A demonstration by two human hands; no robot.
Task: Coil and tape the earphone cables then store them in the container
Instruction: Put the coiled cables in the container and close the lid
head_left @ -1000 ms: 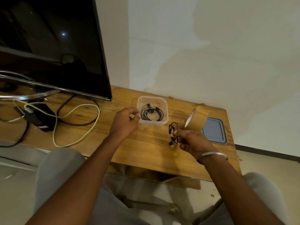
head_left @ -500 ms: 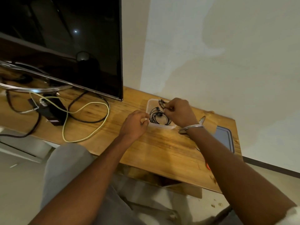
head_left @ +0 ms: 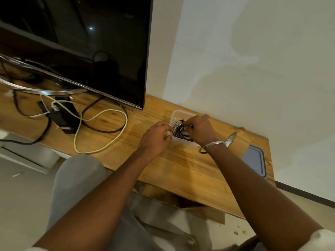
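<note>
The right hand (head_left: 198,130) has sunk lower into the container (head_left: 178,113), fingers curled round the cables (head_left: 178,130). The left hand (head_left: 154,139) pinches its near rim.

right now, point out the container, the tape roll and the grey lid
container (head_left: 175,115), head view, far left rim
tape roll (head_left: 231,138), head view, pale side face
grey lid (head_left: 255,160), head view, flat top

- Right hand (head_left: 198,130): moved from beside the tape roll (head_left: 230,139) to over the container (head_left: 176,114).
- Earphone coil (head_left: 178,132): carried from above the table into the container.
</note>
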